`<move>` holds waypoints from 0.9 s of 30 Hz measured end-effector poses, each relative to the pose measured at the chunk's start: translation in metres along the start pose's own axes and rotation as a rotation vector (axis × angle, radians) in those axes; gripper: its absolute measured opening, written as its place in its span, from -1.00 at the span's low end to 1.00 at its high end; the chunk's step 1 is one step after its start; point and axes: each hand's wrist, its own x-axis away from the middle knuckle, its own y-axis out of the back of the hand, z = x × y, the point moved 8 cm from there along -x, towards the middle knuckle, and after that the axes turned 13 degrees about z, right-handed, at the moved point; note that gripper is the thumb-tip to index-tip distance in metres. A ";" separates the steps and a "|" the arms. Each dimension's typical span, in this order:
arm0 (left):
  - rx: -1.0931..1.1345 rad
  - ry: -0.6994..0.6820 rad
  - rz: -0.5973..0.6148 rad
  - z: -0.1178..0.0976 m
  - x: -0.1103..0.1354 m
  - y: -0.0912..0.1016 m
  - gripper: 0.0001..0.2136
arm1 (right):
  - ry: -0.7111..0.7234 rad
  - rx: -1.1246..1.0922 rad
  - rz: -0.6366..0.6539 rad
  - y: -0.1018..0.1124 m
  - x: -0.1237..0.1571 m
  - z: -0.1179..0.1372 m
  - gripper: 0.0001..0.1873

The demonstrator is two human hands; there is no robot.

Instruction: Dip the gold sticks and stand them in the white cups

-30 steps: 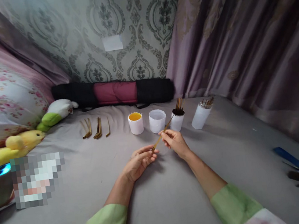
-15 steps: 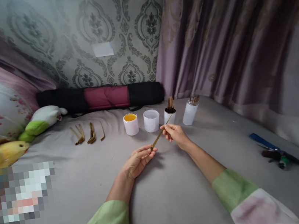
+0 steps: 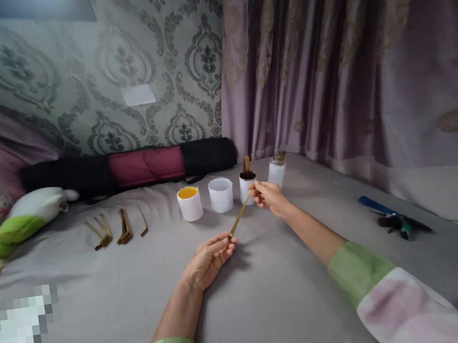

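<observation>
A thin golden-brown strip (image 3: 241,214) stretches between my two hands above the grey sheet (image 3: 273,301). My left hand (image 3: 207,258) pinches its lower end, palm up. My right hand (image 3: 270,196) pinches its upper end, close to the white cups. Behind the strip stand several small white cups: one with yellow paste (image 3: 189,202), one that looks empty (image 3: 221,194), a dark-rimmed one holding brown sticks (image 3: 246,183), and a fourth with sticks (image 3: 275,172).
Bent golden strips (image 3: 114,233) lie in small bunches at the left on the sheet. A black and maroon roll (image 3: 135,167) lies along the wall. Plush toys (image 3: 26,214) sit at the left. A blue tool and dark tools (image 3: 391,217) lie at the right near the curtain.
The view has swung to the right. My right hand has drawn the strip's upper end farther away, toward the cups, while my left hand keeps the lower end.
</observation>
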 end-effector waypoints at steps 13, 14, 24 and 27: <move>-0.005 0.012 0.011 0.004 -0.001 -0.003 -0.74 | 0.003 0.088 0.012 0.012 -0.001 0.007 -0.79; -0.003 0.013 0.008 0.004 -0.001 -0.003 -0.73 | 0.001 0.092 0.012 0.012 -0.001 0.007 -0.79; 0.015 0.015 -0.045 0.002 0.002 -0.002 -0.75 | -0.014 0.113 0.011 0.012 0.001 0.008 -0.81; 0.022 0.015 -0.067 0.001 0.002 0.000 -0.74 | -0.005 0.112 0.016 0.011 0.001 0.008 -0.80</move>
